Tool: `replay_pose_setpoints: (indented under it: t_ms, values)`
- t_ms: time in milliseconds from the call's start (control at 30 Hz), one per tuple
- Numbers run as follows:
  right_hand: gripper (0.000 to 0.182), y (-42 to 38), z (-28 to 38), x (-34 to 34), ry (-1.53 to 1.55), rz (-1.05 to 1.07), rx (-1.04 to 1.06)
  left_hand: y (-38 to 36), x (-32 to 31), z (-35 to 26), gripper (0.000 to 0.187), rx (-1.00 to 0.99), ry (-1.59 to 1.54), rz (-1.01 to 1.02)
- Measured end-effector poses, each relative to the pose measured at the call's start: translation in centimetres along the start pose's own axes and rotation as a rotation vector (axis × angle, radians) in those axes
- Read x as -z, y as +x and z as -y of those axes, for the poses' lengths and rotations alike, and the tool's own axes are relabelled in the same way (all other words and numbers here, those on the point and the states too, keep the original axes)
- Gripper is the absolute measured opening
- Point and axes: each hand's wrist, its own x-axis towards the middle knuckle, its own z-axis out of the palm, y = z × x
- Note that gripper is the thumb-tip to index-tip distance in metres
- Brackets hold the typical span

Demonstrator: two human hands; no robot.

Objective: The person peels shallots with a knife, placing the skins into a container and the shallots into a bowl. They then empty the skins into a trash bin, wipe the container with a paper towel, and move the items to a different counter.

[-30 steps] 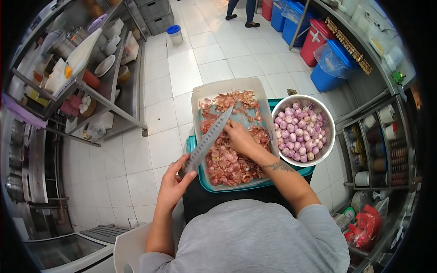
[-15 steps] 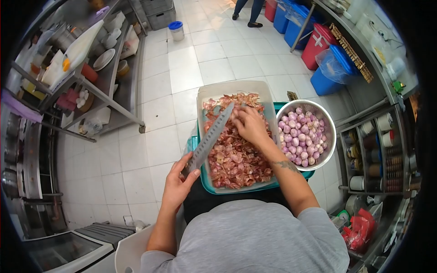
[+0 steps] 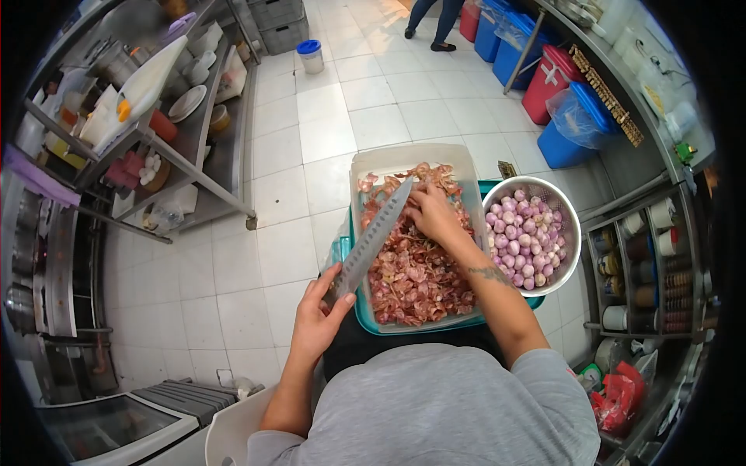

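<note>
In the head view, my left hand is closed round the near end of a large knife with a dimpled blade, its handle hidden by the palm. The blade slants up and right over a pale plastic tub full of reddish-brown shallot skins. Near the knife's tip, my right hand reaches in over the skins with fingers curled; what they pinch is hidden. Right of the tub stands a metal colander of peeled purple shallots, beside my right forearm.
A teal tray lies under the tub. Metal shelving with dishes stands left. Blue and red lidded bins line the right wall. A lidded bucket sits on the tiled floor; another person's legs show at the top.
The whole view has shifted slightly, so everything sits a little further right and lower. Both hands and the knife keep nearly the same places over the tub.
</note>
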Motion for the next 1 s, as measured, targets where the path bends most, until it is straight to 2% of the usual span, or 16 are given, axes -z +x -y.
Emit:
replay_pose_setpoints:
  t_ms: [100, 167, 200, 300, 333, 433, 567, 733, 833, 967, 1000]
  values:
    - [0.048, -3.6, 3.2, 2.5, -0.076, -0.086, 0.216, 0.0, 0.0, 0.1, 0.051, -0.016, 0.032, -0.003]
    - [0.059, -5.6, 4.5, 2.8, 0.058, 0.22, 0.351, 0.1, -0.1, 0.2, 0.052, -0.021, 0.028, -0.002]
    - [0.064, -6.8, 4.6, 2.0, -0.04, 0.334, 0.377, 0.1, -0.1, 0.1, 0.052, -0.014, 0.021, -0.001]
    - [0.067, -7.2, 2.9, -0.8, -0.226, 0.441, 0.362, 0.0, -0.1, 0.0, 0.052, -0.016, 0.024, -0.003]
    - [0.064, -6.8, 2.5, -0.9, -0.285, 0.316, 0.416, -0.1, -0.1, 0.0, 0.052, -0.022, 0.029, -0.009]
    - [0.066, -4.0, 1.3, -0.5, -0.101, 0.317, 0.301, -0.3, 0.1, 0.0, 0.052, -0.056, 0.025, -0.029]
    - [0.074, 0.0, -1.6, 2.0, 0.086, 0.072, 0.261, 0.0, 0.4, 1.0, 0.051, -0.108, 0.104, 0.027]
    - [0.082, 3.5, -4.3, 3.6, -0.254, -0.024, 0.129, -0.2, 0.0, 0.4, 0.053, -0.103, 0.072, -0.008]
    - [0.076, 2.9, -2.0, 5.4, -0.15, 0.011, 0.008, -0.2, 0.3, 0.3, 0.053, -0.092, 0.099, -0.019]
    - [0.061, -0.1, 1.9, 5.4, -0.193, -0.172, 0.212, -0.1, 0.1, 0.3, 0.053, -0.082, 0.076, -0.028]
    - [0.05, -1.0, 2.8, 4.5, -0.077, -0.249, 0.36, -0.1, 0.1, 0.3, 0.053, -0.081, 0.071, -0.025]
